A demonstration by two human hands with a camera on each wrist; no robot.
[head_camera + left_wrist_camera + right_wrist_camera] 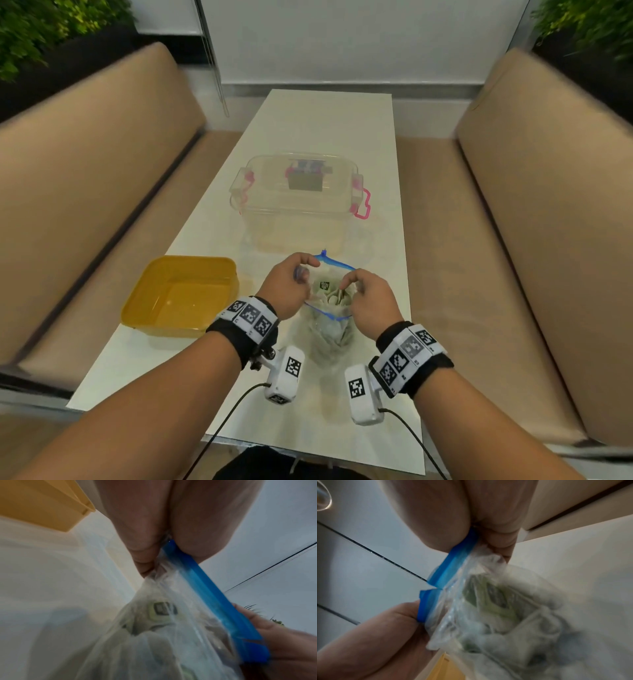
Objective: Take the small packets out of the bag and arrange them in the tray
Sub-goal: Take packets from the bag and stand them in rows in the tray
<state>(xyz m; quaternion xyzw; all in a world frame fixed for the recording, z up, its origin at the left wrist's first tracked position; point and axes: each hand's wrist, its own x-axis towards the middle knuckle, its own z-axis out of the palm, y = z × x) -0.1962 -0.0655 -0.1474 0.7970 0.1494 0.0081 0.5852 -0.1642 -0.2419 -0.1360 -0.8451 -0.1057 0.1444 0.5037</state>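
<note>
A clear zip bag (329, 325) with a blue seal strip (337, 263) stands on the white table, its mouth pulled apart. Several pale green small packets (330, 294) fill it. My left hand (291, 281) pinches the left side of the bag's rim, and my right hand (366, 294) pinches the right side. The left wrist view shows thumb and fingers clamped on the blue strip (205, 588) with packets (161, 612) behind the plastic. In the right wrist view the strip (453, 563) is pinched the same way above the packets (489, 601). A yellow tray (181, 298) sits to the left, nothing in it.
A clear lidded storage box (298, 198) with pink latches stands behind the bag. Tan bench seats (102, 178) run along both sides of the narrow table (325, 120). Cables hang from both wrist cameras near the table's front edge.
</note>
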